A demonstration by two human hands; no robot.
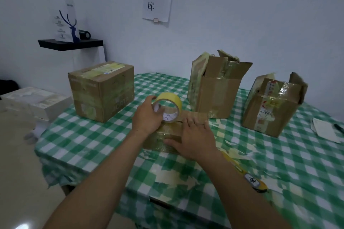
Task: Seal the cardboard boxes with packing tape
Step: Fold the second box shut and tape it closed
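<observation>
A low flat cardboard box [168,132] lies in the middle of the table, shiny tape across its top. My left hand [149,115] grips a yellow roll of packing tape [170,106] standing on the box's far part, fingers hooked into the core. My right hand [195,135] lies flat on the box's near right part, fingers spread, pressing down. A closed taped box [101,89] stands at the back left. Two boxes with raised flaps stand at the back, one in the middle right [216,89] and one further right [271,106].
A green-and-white checked cloth [89,135] covers the table. A yellow utility knife [251,180] lies under my right forearm near the front. Papers and a pen [327,128] lie at the right edge. White boxes [31,102] sit off the table's left side.
</observation>
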